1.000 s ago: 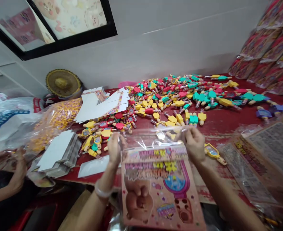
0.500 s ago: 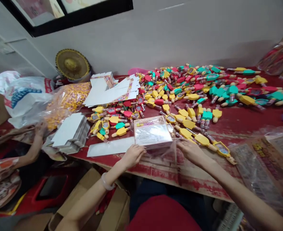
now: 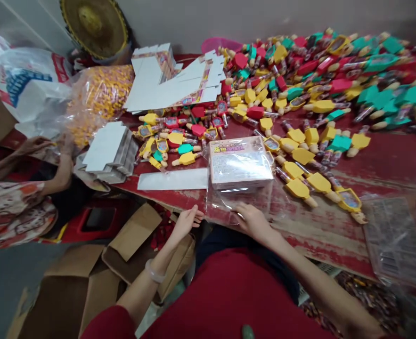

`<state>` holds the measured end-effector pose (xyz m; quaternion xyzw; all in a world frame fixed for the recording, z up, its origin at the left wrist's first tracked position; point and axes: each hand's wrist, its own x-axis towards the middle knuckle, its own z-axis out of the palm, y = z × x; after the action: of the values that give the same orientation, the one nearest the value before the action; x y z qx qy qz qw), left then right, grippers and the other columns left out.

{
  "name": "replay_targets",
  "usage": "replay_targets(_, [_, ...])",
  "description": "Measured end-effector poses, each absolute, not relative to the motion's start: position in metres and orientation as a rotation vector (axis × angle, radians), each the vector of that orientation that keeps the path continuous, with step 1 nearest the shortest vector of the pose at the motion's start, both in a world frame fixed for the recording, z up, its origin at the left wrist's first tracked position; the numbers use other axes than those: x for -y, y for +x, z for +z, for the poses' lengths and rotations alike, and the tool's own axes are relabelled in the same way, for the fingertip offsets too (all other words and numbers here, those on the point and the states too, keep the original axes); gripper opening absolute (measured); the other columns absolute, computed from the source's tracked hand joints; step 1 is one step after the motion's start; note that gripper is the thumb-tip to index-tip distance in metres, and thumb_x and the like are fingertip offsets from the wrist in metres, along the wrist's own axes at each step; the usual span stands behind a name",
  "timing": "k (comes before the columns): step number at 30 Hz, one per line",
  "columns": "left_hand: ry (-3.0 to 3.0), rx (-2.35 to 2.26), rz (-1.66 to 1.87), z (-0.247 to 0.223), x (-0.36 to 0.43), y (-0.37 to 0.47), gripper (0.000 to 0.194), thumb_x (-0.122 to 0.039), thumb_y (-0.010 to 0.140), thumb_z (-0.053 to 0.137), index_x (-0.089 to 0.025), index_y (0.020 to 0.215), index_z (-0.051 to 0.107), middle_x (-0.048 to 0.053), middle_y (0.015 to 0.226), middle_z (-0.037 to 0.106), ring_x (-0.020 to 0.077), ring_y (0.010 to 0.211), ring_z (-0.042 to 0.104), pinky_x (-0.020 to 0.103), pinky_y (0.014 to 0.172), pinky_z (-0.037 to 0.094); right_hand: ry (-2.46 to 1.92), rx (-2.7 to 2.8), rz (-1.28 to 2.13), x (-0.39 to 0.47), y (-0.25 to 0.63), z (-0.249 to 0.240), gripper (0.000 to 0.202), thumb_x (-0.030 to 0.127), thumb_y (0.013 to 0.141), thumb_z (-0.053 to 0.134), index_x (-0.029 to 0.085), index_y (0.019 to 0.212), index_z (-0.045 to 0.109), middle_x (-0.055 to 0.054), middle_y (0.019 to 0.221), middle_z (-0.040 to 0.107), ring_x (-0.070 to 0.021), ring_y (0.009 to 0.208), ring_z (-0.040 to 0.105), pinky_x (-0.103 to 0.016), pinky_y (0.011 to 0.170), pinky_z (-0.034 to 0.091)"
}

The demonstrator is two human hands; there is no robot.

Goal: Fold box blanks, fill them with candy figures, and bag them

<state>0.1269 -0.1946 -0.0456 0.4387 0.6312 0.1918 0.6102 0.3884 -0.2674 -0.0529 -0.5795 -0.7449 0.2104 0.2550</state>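
Now both hands sit at the table's (image 3: 321, 235) near edge: right hand (image 3: 252, 219) pinches the bag (image 3: 243, 200) holding the box (image 3: 239, 162); left hand (image 3: 186, 221) open, empty.

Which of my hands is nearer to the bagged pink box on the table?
The right. Your right hand rests on the clear bag just below the box. Your left hand sits at the table edge, lower left of it.
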Motion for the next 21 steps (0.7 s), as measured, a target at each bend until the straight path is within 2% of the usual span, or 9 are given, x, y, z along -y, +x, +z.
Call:
replay_targets(3, [0.982,-1.399,0.374,-0.046,0.198,0.131,0.072,-0.083,0.076,0.06,-0.013,0.073,0.076,0.015,0.079,0.077,0.0202,0.072,0.07,0.029,0.067,0.054,-1.493,2.083,0.563,0.25,0.339,-0.066,0.015,0.017,0.099,0.055,0.017,0.101,0.07,-0.01,0.094,0.07,-0.0212,0.087,0.067,-0.032,0.079,0.052])
replay_targets(8, [1.072,-1.386,0.345,-0.038,0.198,0.136,0.073,-0.08,0.083,0.051,-0.014,0.059,0.072,0.016,0.069,0.075,0.0224,0.069,0.07,0.032,0.069,0.053,-1.437,2.157,0.499,0.248,0.315,-0.079,0.01,0.018,0.098,0.06,0.016,0.098,0.07,-0.009,0.092,0.068,-0.0202,0.087,0.063,-0.031,0.078,0.047])
replay_targets(11, [1.088,-1.365,0.355,-0.04,0.196,0.14,0.066,-0.077,0.077,0.061,-0.014,0.059,0.072,0.014,0.066,0.073,0.0208,0.064,0.066,0.031,0.064,0.049,-1.402,2.201,0.358,0.251,0.312,-0.081,0.02,0.017,0.101,0.053,0.016,0.088,0.068,-0.009,0.087,0.066,-0.0201,0.083,0.059,-0.032,0.075,0.045])
replay_targets(14, [1.133,-1.341,0.378,-0.046,0.196,0.147,0.054,-0.067,0.064,0.076,-0.015,0.053,0.065,0.007,0.057,0.067,0.0153,0.056,0.056,0.027,0.058,0.041,-1.343,2.212,0.222,0.25,0.306,-0.079,0.028,0.016,0.102,0.044,0.018,0.085,0.066,-0.008,0.081,0.064,-0.0194,0.075,0.055,-0.032,0.07,0.042])
replay_targets(18, [1.149,-1.375,0.388,-0.055,0.197,0.153,0.044,-0.056,0.064,0.072,-0.017,0.05,0.058,0.002,0.051,0.06,0.0116,0.052,0.047,0.026,0.057,0.036,-1.253,2.248,0.151,0.265,0.319,-0.072,0.031,0.014,0.101,0.04,0.02,0.082,0.064,-0.007,0.077,0.064,-0.0189,0.071,0.056,-0.031,0.067,0.044])
replay_targets(21, [1.192,-1.417,0.378,-0.06,0.195,0.146,0.04,-0.053,0.067,0.067,-0.017,0.051,0.059,0.001,0.053,0.06,0.0113,0.052,0.047,0.026,0.058,0.036,-1.281,2.293,0.174,0.325,0.374,-0.075,0.03,0.013,0.098,0.044,0.02,0.075,0.062,-0.007,0.076,0.067,-0.0177,0.068,0.06,-0.029,0.065,0.047])
